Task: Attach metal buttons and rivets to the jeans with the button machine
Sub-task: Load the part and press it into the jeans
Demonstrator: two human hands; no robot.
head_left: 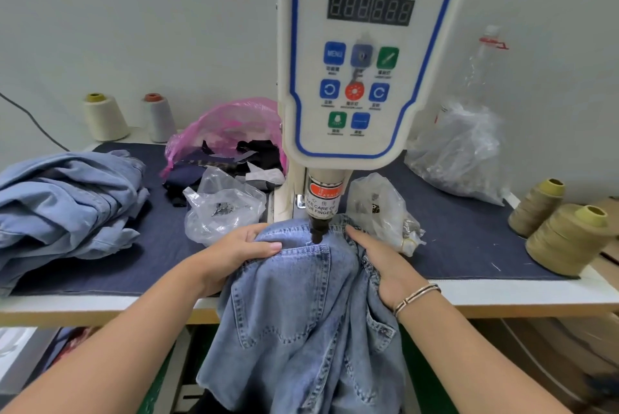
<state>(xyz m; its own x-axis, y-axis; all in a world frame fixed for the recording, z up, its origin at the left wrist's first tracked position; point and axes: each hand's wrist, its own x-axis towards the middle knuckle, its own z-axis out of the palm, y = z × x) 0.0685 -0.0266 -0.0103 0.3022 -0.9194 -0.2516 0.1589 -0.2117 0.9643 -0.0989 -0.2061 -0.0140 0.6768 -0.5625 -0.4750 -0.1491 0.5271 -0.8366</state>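
Note:
A pair of light blue jeans (pixel 301 306) is draped over the table's front edge, back pocket facing up. The white servo button machine (pixel 361 62) stands over it, and its black punch tip (pixel 316 234) presses on the fabric at the pocket's top corner. My left hand (pixel 234 253) grips a fold of the jeans just left of the punch. Just right of the punch, my right hand (pixel 382 263) clutches the bunched denim. No button or rivet is visible under the tip.
A heap of pale denim garments (pixel 67 202) lies at the left. Clear bags of metal parts (pixel 222 209) (pixel 382 209) flank the machine, a pink bag of scraps (pixel 231 132) sits behind. Thread cones stand at back left (pixel 104 117) and at right (pixel 566 239). A crumpled clear bag (pixel 462 152) sits back right.

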